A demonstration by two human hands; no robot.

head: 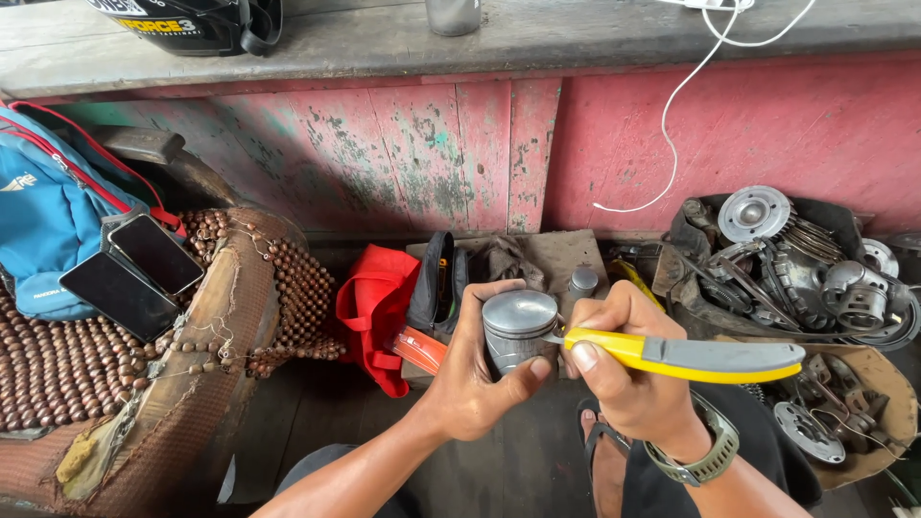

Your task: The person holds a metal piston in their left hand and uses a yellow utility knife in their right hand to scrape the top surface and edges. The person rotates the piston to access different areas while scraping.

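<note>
My left hand (475,369) grips a grey metal piston (519,328), held upright with its domed crown facing up. My right hand (628,369) holds a utility knife with a yellow and grey handle (700,356); its tip touches the piston's side just under the crown. The two hands meet in the middle of the view, above my lap. A green watch (708,460) is on my right wrist.
A seat with a wooden-bead cover (115,355) stands at left, bearing a blue backpack (48,211) and two dark phones (134,273). A red cloth bag (374,307) lies ahead. Engine parts fill a tray (806,269) at right. A white cable (672,115) hangs down the pink wall.
</note>
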